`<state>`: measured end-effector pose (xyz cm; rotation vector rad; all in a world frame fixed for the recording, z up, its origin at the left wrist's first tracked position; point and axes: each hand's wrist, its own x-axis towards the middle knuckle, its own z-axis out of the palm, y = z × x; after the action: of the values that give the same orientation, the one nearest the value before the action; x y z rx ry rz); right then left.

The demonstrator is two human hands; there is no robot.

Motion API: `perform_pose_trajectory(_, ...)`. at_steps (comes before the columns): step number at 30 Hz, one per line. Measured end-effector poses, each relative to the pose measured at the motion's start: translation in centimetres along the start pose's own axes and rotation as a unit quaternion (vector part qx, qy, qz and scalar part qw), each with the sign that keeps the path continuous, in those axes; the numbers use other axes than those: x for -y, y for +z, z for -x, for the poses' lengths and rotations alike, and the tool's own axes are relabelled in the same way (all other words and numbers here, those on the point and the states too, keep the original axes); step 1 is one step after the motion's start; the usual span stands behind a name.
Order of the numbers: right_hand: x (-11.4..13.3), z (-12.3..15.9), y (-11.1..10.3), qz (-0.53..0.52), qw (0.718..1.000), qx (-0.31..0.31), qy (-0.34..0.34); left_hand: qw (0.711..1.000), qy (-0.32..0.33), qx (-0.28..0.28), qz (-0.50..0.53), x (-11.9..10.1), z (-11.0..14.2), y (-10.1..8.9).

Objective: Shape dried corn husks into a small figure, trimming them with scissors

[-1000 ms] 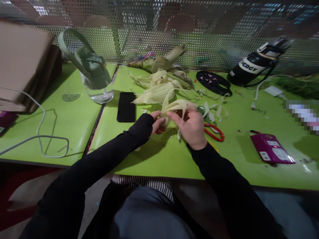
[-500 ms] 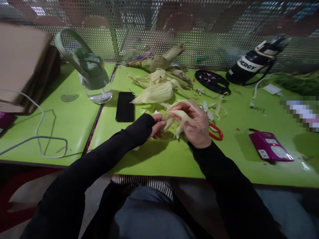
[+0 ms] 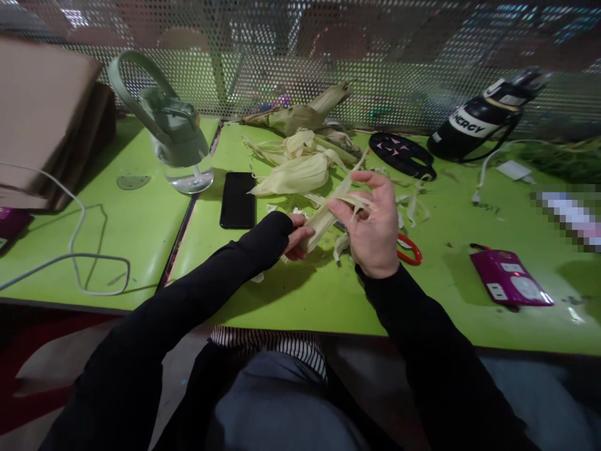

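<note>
Head view: a pale corn husk (image 3: 322, 225) between two hands, above the tabletop (image 3: 282, 307), to the right of the black phone (image 3: 237, 200).
The left hand (image 3: 297, 238) has its fingers pinched together on the husk's lower end, and the husk slants up and away from them. The right hand (image 3: 374, 230) is half open, its thumb against the husk's upper part, loose strips between thumb and fingers; how firmly it grips, I cannot tell. More husks (image 3: 295, 174) lie just right of the phone, a red handle (image 3: 417, 251) farther right; a green-topped bottle (image 3: 181, 141) stands to the phone's left.
</note>
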<state>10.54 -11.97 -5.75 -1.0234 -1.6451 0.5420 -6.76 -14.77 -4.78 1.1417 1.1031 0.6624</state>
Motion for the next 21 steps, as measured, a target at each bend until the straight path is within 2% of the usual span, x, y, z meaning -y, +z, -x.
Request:
perform_pose_trajectory(3, -1.2, -0.3, 0.0, -0.036, 0.999, -0.009, 0.019, 0.998, -0.016, 0.056, 0.025, -0.5, 0.2, -0.9)
perform_pose_trajectory(6, -2.0, -0.7, 0.0, -0.07, 0.996, 0.015, 0.052, 0.994, -0.036, 0.104, 0.016, -0.7, 0.2, -2.2)
perform_pose_trajectory(10, -1.4, -0.5, 0.4, -0.119, 0.987, 0.03, 0.105, 0.988, -0.06, 0.137, -0.048, -1.1, 0.5, -2.7)
perform_pose_trajectory(11, -1.0, -0.3, 0.6, -0.134, 0.983, 0.029, 0.12, 0.988, -0.054, 0.129, -0.064, -1.3, 0.7, -2.5)
perform_pose_trajectory(13, -0.2, 0.1, 1.0, -0.149, 0.978, 0.035, 0.145, 0.994, -0.03, 0.078, -0.074, -1.7, 0.9, -1.9)
perform_pose_trajectory(16, 0.7, 0.6, 1.5, -0.145, 0.976, 0.052, 0.154, 0.999, 0.0, 0.008, -0.048, -1.7, 0.8, -0.8)
perform_pose_trajectory(21, 0.7, 0.4, 1.3, -0.15, 0.977, 0.045, 0.146, 1.0, -0.015, 0.014, -0.013, -0.2, -0.3, -0.1)
